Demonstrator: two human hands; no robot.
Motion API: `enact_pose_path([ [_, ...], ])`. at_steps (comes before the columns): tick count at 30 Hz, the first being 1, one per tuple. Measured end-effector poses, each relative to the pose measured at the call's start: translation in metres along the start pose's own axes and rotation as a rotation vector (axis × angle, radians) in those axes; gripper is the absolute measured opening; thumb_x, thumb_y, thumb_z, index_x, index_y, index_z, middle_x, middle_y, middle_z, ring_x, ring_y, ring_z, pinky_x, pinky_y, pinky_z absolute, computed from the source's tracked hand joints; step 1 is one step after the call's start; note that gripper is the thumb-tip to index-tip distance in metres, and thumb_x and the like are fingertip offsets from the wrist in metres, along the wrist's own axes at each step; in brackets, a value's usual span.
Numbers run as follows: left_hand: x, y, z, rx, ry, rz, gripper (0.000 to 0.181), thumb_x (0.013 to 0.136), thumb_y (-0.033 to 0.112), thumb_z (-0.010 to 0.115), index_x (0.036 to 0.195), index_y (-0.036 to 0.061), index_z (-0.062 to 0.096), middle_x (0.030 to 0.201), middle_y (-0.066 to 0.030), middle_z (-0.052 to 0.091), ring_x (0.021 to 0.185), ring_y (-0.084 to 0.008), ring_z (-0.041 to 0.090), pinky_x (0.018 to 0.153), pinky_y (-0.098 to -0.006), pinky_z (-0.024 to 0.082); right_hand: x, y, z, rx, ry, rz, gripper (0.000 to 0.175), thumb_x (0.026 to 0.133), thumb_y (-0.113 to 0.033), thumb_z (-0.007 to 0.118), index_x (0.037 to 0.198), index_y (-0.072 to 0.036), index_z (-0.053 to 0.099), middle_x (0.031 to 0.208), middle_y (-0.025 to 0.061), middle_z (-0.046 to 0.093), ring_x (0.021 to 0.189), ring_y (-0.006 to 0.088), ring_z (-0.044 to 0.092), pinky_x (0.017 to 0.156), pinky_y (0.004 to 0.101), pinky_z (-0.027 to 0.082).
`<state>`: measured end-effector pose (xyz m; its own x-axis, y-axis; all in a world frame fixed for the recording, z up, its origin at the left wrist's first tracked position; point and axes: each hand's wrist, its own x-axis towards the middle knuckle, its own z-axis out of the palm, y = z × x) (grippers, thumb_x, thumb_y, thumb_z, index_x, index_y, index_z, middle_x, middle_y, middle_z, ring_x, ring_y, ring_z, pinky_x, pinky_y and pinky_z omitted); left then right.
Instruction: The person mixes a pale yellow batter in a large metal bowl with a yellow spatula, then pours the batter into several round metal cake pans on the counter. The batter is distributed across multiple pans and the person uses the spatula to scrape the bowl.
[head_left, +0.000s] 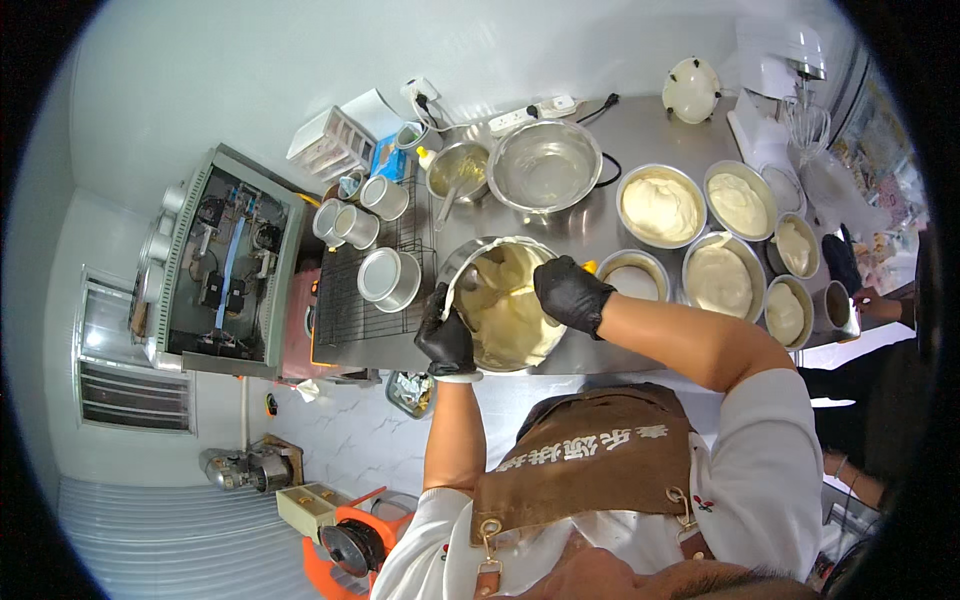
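Note:
A steel mixing bowl (525, 358) tilts towards me at the counter's front, with pale yellow batter (504, 300) smeared over its inside. My left hand (444, 339), in a black glove, grips its left rim. Over the right rim, my black-gloved right hand (571, 295) is closed in a fist. An orange handle end (590, 266) pokes out beyond that fist; the rest of the tool is hidden by the hand and bowl. Just right of this hand stands a round cake tin (634, 264), with no batter visible in it. Batter fills a larger tin (660, 206) behind it.
Several more batter-filled tins (720, 274) crowd the right side, near another person's hand (874, 306). Behind my bowl are a wide steel bowl (545, 166) and a smaller bowl (459, 172) with a spatula. Left, metal tins (390, 279) stand on a wire rack (345, 300).

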<state>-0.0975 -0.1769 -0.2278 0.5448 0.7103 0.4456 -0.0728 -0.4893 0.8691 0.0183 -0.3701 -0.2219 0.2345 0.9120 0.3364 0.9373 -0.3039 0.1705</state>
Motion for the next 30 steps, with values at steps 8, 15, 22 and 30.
enact_pose_path([
  [8,-0.017,0.084,0.054,-0.041,-0.005,0.265,0.034,0.080,-0.013,0.058,0.111,-0.0039,0.067,0.108,-0.0168,0.069,0.099,-0.0241,0.067,0.089,-0.0338,0.052,-0.036,0.056,-0.050,0.087,0.289,0.185,0.011,0.077,-0.012,0.056,0.085,-0.004,0.057,0.068,0.0093,0.053,0.060,0.0232,0.057,0.057,0.0376,0.045],
  [15,-0.033,0.115,0.108,-0.090,0.058,0.332,0.032,0.081,-0.013,0.056,0.110,-0.0059,0.067,0.111,-0.0184,0.068,0.101,-0.0264,0.067,0.090,-0.0352,0.052,-0.129,0.103,-0.132,-0.226,0.227,0.253,0.022,0.077,-0.012,0.056,0.096,-0.002,0.061,0.072,0.0095,0.056,0.067,0.0252,0.059,0.060,0.0377,0.047],
  [22,-0.070,0.130,0.146,-0.114,0.079,0.399,0.028,0.084,-0.006,0.059,0.110,-0.0043,0.067,0.110,-0.0173,0.068,0.100,-0.0261,0.067,0.090,-0.0364,0.051,-0.154,0.133,-0.108,-0.133,0.126,0.605,0.024,0.082,-0.014,0.055,0.102,-0.002,0.060,0.085,0.0154,0.064,0.074,0.0292,0.065,0.068,0.0425,0.052],
  [30,-0.079,0.114,0.159,0.007,0.130,0.525,0.025,0.075,-0.009,0.061,0.097,-0.0007,0.071,0.100,-0.0186,0.070,0.094,-0.0322,0.069,0.088,-0.0406,0.054,-0.191,0.126,-0.077,0.035,-0.125,0.429,0.013,0.080,-0.014,0.059,0.088,-0.005,0.063,0.082,0.0139,0.063,0.078,0.0299,0.064,0.066,0.0434,0.051],
])
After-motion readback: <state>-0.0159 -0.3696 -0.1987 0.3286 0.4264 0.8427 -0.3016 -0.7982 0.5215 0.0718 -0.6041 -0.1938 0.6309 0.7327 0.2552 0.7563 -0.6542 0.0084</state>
